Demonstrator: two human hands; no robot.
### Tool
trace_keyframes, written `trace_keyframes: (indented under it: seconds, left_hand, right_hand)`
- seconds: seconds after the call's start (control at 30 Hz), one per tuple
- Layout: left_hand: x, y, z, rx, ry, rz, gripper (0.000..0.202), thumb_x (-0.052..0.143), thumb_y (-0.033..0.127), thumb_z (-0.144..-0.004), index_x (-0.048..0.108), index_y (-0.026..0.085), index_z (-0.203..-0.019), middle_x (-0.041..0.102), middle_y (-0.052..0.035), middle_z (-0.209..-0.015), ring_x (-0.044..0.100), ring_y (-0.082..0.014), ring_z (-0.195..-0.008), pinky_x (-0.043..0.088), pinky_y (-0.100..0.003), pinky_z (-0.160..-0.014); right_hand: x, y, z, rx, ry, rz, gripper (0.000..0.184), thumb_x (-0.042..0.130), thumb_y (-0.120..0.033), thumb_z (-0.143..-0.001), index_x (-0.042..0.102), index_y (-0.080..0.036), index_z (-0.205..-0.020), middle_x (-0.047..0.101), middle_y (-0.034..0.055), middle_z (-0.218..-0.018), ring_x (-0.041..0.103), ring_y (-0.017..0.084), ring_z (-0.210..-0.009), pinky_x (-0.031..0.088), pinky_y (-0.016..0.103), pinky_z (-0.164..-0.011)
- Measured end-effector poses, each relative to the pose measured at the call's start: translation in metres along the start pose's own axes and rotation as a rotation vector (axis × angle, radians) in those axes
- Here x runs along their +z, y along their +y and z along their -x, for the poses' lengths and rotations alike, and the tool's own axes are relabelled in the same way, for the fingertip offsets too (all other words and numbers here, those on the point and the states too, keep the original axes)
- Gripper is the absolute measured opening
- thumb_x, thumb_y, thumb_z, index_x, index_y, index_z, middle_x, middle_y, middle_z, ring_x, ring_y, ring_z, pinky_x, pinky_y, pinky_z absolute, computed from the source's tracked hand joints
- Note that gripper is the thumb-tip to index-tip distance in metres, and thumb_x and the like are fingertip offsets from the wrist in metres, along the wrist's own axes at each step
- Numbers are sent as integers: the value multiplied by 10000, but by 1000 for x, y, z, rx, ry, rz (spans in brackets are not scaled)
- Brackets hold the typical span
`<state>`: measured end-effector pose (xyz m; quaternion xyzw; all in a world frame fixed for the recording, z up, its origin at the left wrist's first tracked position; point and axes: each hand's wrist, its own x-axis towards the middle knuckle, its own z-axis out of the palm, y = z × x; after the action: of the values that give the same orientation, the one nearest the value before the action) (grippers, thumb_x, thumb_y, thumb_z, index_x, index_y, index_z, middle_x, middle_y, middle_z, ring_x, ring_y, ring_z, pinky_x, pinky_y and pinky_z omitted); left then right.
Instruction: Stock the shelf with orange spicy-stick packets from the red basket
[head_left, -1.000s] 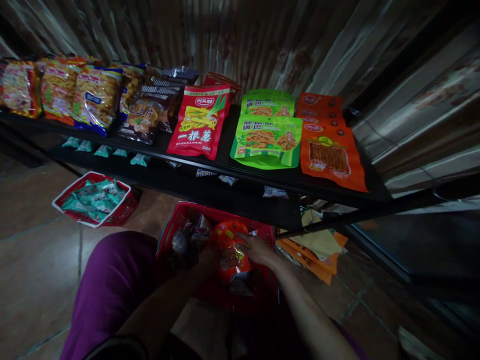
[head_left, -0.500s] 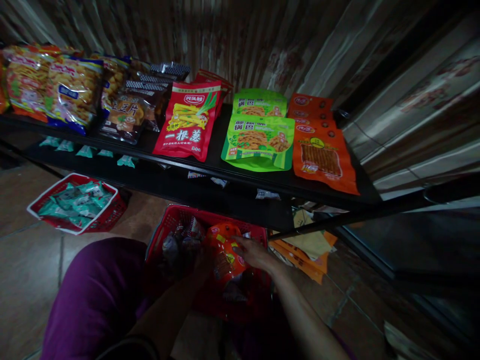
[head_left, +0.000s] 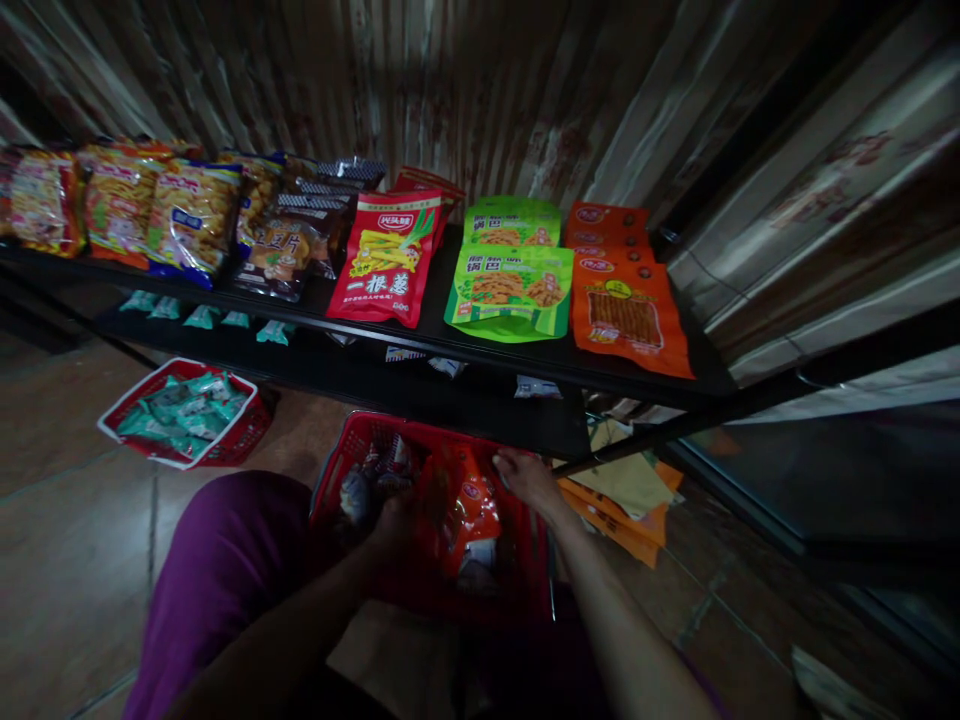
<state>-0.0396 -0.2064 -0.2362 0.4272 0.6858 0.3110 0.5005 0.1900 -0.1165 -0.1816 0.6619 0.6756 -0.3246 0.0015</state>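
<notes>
A red plastic basket (head_left: pixel 450 432) stands between my knees, in front of the shelf. Inside it lie orange snack packets (head_left: pixel 476 510) and small white-and-blue wrapped snacks (head_left: pixel 356 492). My left hand (head_left: pixel 394 520) is in the basket between these snacks; deep shadow hides its fingers. At the basket's far right corner is my right hand (head_left: pixel 525 478), with its fingers curled. What lies under those fingers, if anything, is not visible.
On the black shelf (head_left: pixel 442 345) stand red packets (head_left: pixel 386 258), green packets (head_left: pixel 510 292), orange packets (head_left: pixel 630 315) and several other snack bags. A second red basket (head_left: pixel 262 425) holds teal packets (head_left: pixel 187 412). Flattened orange-and-tan packaging (head_left: pixel 622 485) lies on the floor at right.
My right hand has left the orange packet and moved right to the basket's far corner. The orange packet has shifted within the basket. The view has swung slightly left.
</notes>
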Motion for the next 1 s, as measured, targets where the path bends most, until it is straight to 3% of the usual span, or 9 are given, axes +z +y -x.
trace_keyframes:
  seconds: [0.13, 0.27, 0.37, 0.47, 0.6, 0.73, 0.87, 1.0]
  left_hand:
    - [-23, 15, 18, 39, -2, 272, 199, 625, 328, -684, 592, 153, -774, 650, -26, -794, 598, -172, -797, 487, -270, -722]
    - [-38, 40, 40, 92, -69, 558, 324, 668, 449, -649, 548, 175, -772, 607, 12, -713, 558, -127, -654, 469, -241, -631]
    - [-38, 56, 52, 108, -104, 582, 369, 676, 498, -638, 520, 178, -733, 565, 38, -654, 501, -91, -560, 435, -215, -556]
    - [-35, 63, 59, 102, -132, 593, 409, 687, 530, -614, 507, 177, -714, 542, 49, -621, 483, -84, -534, 412, -207, -524]
    - [-41, 69, 62, 121, -254, 562, 408, 690, 531, -623, 541, 162, -713, 573, 26, -641, 510, -97, -570, 417, -212, -550]
    - [-56, 95, 63, 195, -422, 550, 385, 686, 456, -678, 597, 171, -921, 647, -31, -867, 594, -163, -780, 462, -252, -680]
    - [-63, 132, 61, 268, -327, 556, 360, 640, 437, -734, 600, 188, -990, 655, -41, -975, 592, -189, -914, 449, -286, -813]
    - [-55, 150, 50, 272, -107, 542, 334, 601, 485, -733, 625, 168, -838, 650, -13, -807, 578, -157, -764, 447, -256, -715]
  right_hand:
    - [-8, -7, 8, 103, 172, -386, 525, 396, -476, -873, 518, -114, -1233, 557, 153, -1278, 524, 229, -1182, 376, 350, -1016]
    - [-6, -23, 24, 67, 33, -1028, 463, 465, -479, -850, 513, -166, -1188, 612, 145, -1203, 601, 219, -1084, 476, 376, -928]
    - [-3, -33, 34, 35, 14, -1290, 425, 576, -420, -800, 518, -198, -1157, 637, 124, -1166, 631, 214, -1031, 503, 385, -899]
    - [-4, -40, 39, 67, 128, -1351, 433, 685, -386, -705, 568, -205, -1080, 680, 92, -1077, 656, 219, -970, 521, 374, -873]
    - [-24, -58, 48, -27, 197, -1408, 455, 762, -404, -601, 632, -191, -982, 723, 59, -921, 678, 248, -866, 549, 380, -785]
    - [-52, -88, 62, -147, 223, -1404, 396, 767, -445, -596, 680, -200, -896, 732, 31, -821, 683, 233, -731, 550, 346, -671]
    - [-64, -105, 65, -269, 250, -1349, 311, 759, -428, -620, 709, -215, -842, 730, 11, -824, 669, 209, -716, 532, 318, -668]
    - [-59, -99, 57, -284, 272, -1364, 289, 755, -412, -635, 715, -222, -849, 727, 4, -818, 661, 196, -733, 526, 307, -691]
